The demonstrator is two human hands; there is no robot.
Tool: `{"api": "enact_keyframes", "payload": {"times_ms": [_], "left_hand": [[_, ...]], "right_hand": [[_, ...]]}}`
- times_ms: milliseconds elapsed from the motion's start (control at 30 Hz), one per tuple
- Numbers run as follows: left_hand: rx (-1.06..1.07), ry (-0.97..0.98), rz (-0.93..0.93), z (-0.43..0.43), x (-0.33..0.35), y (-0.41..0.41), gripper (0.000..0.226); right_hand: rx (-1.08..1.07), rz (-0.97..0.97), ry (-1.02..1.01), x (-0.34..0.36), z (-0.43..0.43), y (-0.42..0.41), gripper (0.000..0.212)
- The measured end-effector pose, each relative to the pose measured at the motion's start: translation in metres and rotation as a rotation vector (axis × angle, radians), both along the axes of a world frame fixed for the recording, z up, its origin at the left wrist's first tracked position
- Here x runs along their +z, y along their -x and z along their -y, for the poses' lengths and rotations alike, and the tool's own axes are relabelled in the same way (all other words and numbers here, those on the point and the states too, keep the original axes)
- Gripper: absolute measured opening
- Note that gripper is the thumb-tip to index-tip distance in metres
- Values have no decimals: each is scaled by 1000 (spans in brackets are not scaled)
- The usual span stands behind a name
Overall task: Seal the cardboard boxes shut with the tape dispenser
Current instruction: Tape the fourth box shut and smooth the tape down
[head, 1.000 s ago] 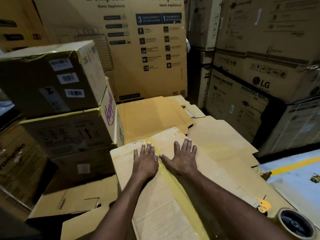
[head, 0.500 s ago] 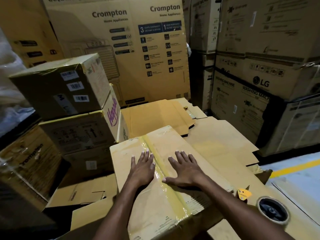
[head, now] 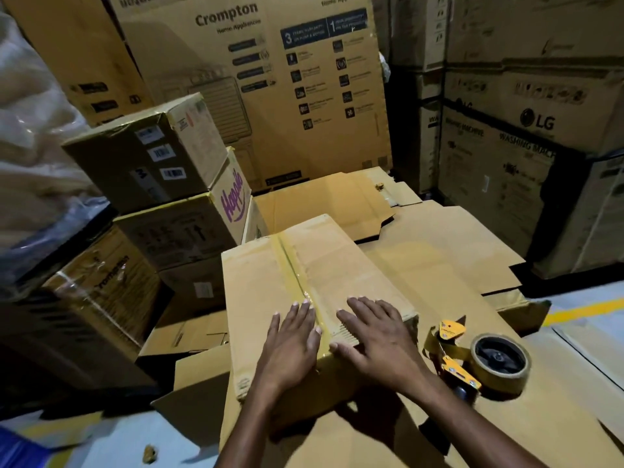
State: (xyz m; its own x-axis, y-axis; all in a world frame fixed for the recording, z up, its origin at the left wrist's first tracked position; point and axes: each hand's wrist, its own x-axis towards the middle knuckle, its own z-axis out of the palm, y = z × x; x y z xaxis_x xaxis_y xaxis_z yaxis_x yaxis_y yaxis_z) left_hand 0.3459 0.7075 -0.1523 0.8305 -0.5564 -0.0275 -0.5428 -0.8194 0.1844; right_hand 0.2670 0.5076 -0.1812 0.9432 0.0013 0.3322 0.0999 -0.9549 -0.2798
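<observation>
A closed cardboard box stands in front of me, with a strip of yellowish tape running along its centre seam. My left hand lies flat on the box's near end, just left of the tape. My right hand presses flat on the right of the seam, its thumb at the near edge. The tape dispenser, yellow-framed with a roll of brown tape, lies on flattened cardboard to the right of the box, held by neither hand.
Flattened cardboard sheets cover the floor behind and right of the box. Stacked cartons rise at the left, tall appliance boxes at the back and right. A yellow floor line shows at far right.
Both hands have slid along the taped seam from the box's far part to its near end. The view has pulled back, bringing the whole tape dispenser into sight.
</observation>
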Motion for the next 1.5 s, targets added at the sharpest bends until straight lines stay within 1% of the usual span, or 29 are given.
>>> {"api": "enact_keyframes", "payload": {"times_ms": [100, 167, 233, 267, 333, 367, 400, 467, 533, 567, 600, 633, 667, 700, 733, 800, 833, 900, 933, 967, 1067, 1133, 1233, 1333, 1500], "left_hand": [[67, 24, 70, 3, -7, 21, 57], [98, 32, 131, 6, -12, 35, 65], [122, 75, 169, 5, -18, 43, 77], [132, 98, 180, 4, -20, 45, 82], [146, 127, 188, 4, -23, 47, 81], [152, 126, 191, 5, -23, 46, 78], [158, 119, 193, 6, -24, 47, 75], [162, 102, 188, 6, -25, 44, 72], [164, 87, 182, 5, -24, 41, 72], [161, 84, 179, 6, -23, 40, 73], [161, 82, 179, 7, -22, 40, 73], [159, 76, 183, 7, -21, 40, 74], [157, 66, 190, 8, -21, 41, 74], [157, 58, 195, 8, -21, 41, 75], [156, 52, 199, 8, -21, 42, 75], [155, 59, 199, 7, -21, 43, 75], [153, 62, 196, 7, -20, 43, 75], [154, 56, 185, 6, -20, 43, 76], [155, 53, 180, 6, -20, 42, 79], [154, 53, 179, 6, -19, 42, 83], [147, 67, 184, 4, -19, 42, 107], [148, 87, 187, 4, -20, 42, 115], [146, 105, 187, 4, -19, 43, 118], [159, 118, 195, 5, -18, 43, 118], [184, 155, 233, 7, -22, 46, 116]], "right_hand": [[-21, 140, -65, -20, 1, 21, 61], [-51, 208, -109, -32, 2, 37, 57], [-167, 312, -282, -39, 4, 53, 53], [-270, 378, -406, -40, 6, 61, 49], [-537, 465, -663, -40, 13, 79, 43], [-665, 456, -786, -40, 17, 87, 42], [-777, 404, -887, -42, 23, 96, 42], [-958, 263, -991, -45, 31, 111, 45], [-1082, 125, -1116, -47, 33, 119, 51], [-1134, 72, -1249, -46, 32, 121, 54], [-1191, 38, -1435, -47, 32, 121, 54], [-1235, 2, -1656, -48, 32, 118, 49], [-1220, -62, -1885, -48, 33, 116, 41], [-1126, -149, -2083, -47, 33, 114, 35], [-1003, -233, -2224, -46, 35, 112, 30], [-826, -357, -2367, -43, 41, 109, 20], [-776, -394, -2402, -44, 46, 108, 19], [-678, -436, -2475, -43, 52, 107, 21], [-642, -424, -2530, -44, 53, 108, 21], [-624, -391, -2565, -45, 54, 107, 22], [-550, -277, -2622, -48, 53, 104, 24], [-505, -206, -2654, -46, 55, 103, 21], [-515, -191, -2639, -41, 65, 98, 22], [-513, -235, -2618, -30, 77, 95, 22], [-351, -316, -2605, -11, 84, 98, 27]]}}
